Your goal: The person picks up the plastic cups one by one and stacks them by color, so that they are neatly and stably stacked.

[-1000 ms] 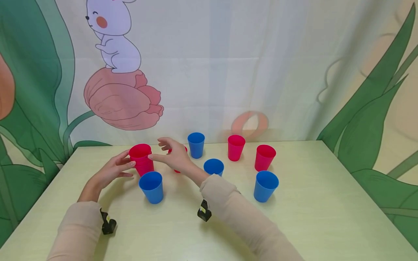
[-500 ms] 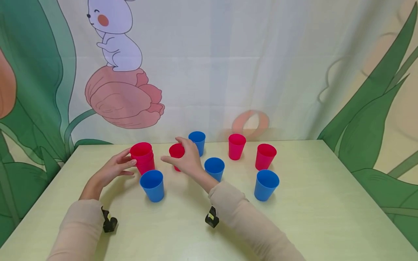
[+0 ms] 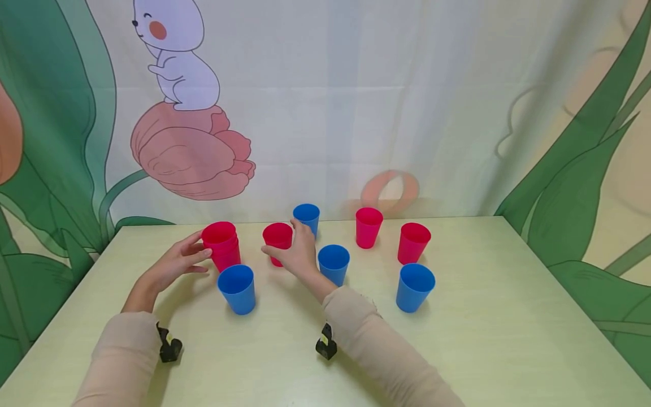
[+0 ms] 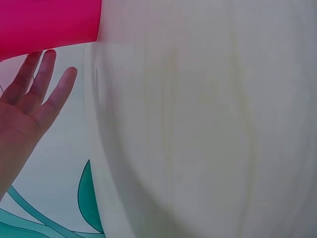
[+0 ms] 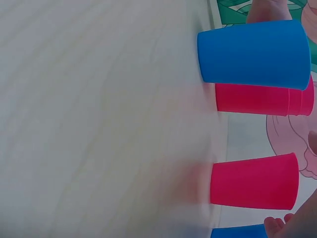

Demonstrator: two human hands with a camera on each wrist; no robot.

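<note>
On the left of the table, my left hand (image 3: 175,264) holds a stack of nested red cups (image 3: 222,247), thumb on the near side and index finger behind. In the left wrist view, several fingers (image 4: 59,94) stretch out below the red cup wall. My right hand (image 3: 297,252) is spread at a single red cup (image 3: 277,236), thumb in front of it and fingers to its right. The right wrist view shows this red cup (image 5: 255,182) standing on the table, with a gap between it and the fingertips (image 5: 274,225). Just in front of the stack stands a blue cup (image 3: 238,289).
Behind my right hand stands a blue cup (image 3: 307,213), and another blue cup (image 3: 334,264) is right beside its wrist. Farther right are two red cups (image 3: 368,227) (image 3: 413,243) and a blue cup (image 3: 415,288). A printed curtain (image 3: 305,113) hangs along the table's back edge.
My right hand has left the red stack, moved right past the single red cup, then come back slightly left around it. My left hand has stayed at the stack.
</note>
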